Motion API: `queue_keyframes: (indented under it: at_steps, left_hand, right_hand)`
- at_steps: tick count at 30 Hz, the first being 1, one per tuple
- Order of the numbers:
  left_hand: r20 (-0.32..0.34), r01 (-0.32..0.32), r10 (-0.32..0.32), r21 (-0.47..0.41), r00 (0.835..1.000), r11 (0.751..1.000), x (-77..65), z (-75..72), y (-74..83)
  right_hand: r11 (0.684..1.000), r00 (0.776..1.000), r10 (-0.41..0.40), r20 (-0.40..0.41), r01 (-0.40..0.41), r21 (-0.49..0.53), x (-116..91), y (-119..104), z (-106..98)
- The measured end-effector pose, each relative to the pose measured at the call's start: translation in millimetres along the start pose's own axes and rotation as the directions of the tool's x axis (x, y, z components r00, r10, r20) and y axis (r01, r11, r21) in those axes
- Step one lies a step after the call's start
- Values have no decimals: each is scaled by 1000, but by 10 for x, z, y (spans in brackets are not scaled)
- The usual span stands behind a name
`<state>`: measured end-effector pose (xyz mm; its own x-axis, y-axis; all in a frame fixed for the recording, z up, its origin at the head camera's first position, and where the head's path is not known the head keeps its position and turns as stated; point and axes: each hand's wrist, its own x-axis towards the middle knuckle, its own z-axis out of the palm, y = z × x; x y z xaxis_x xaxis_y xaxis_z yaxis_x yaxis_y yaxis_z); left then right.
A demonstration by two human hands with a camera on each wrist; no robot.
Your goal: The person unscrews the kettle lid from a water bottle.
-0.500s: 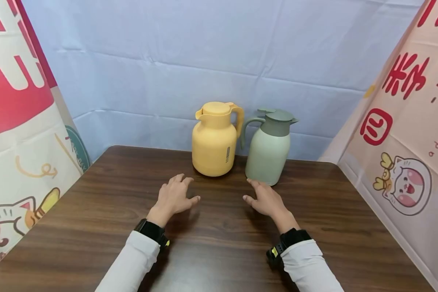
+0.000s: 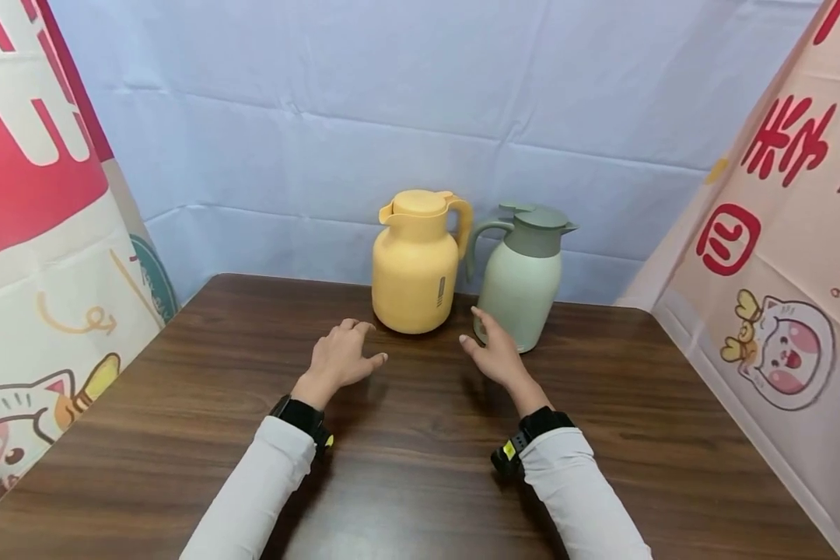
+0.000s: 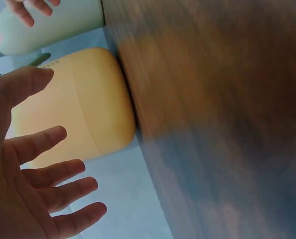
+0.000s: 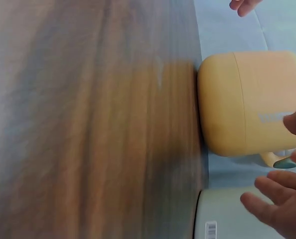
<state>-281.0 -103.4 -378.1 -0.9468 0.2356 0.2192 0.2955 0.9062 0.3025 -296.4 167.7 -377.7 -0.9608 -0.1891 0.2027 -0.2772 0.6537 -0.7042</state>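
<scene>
Both hands are empty: the left hand (image 2: 339, 354) reaches with fingers spread before the yellow jug (image 2: 413, 280), and the right hand (image 2: 500, 358) overlaps the green jug (image 2: 528, 288), its thumb apart from its fingers; whether it touches cannot be told. A barcode label (image 4: 211, 230) sits low on the green jug, and a dark upright marking (image 2: 441, 292) on the yellow one is too small to read. Both jugs stand upright near the table's (image 2: 420, 482) far edge, their handles facing and crowding the gap between them. A blue cloth (image 2: 287, 148) hangs behind. On the right-hand banner (image 2: 686, 264), large red characters stand above a cartoon cat (image 2: 787, 354); "a da" reads beside it, cut off by the edge. The left-hand banner (image 2: 42, 303) bears a teal badge (image 2: 154, 276) with illegible lettering.
</scene>
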Motion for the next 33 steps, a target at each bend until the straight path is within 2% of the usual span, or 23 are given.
queue_keyframes:
  at_steps: [6, 12, 17, 22, 24, 29, 33]
  left_hand:
    - [-7, 6, -6, -14, 1000, 1000, 124, -40, -24]
    - [-8, 23, -24, -26, 1000, 999, 222, -37, -53]
    - [-1, 26, -26, -41, 1000, 999, 298, -16, -94]
    - [-2, 58, -58, -30, 998, 998, 358, -25, -176]
    - [-4, 69, -69, -24, 998, 997, 381, -31, -214]
    - [10, 80, -80, -22, 997, 997, 459, -31, -277]
    - [20, 94, -93, -22, 995, 995, 512, -42, -303]
  right_hand:
    - [996, 995, 14, -101, -5, 88, 178, -47, 31]
    - [992, 992, 47, -119, -32, 123, 388, -115, 57]
    - [988, 983, 58, -176, -31, 150, 559, -163, -8]
    - [990, 985, 89, -150, -70, 123, 664, -231, -91]
    - [987, 987, 89, -134, -70, 146, 699, -259, -117]
    - [938, 989, 65, -131, -16, 345, 776, -300, -185]
    - [895, 992, 82, -91, -33, 444, 827, -311, -227]
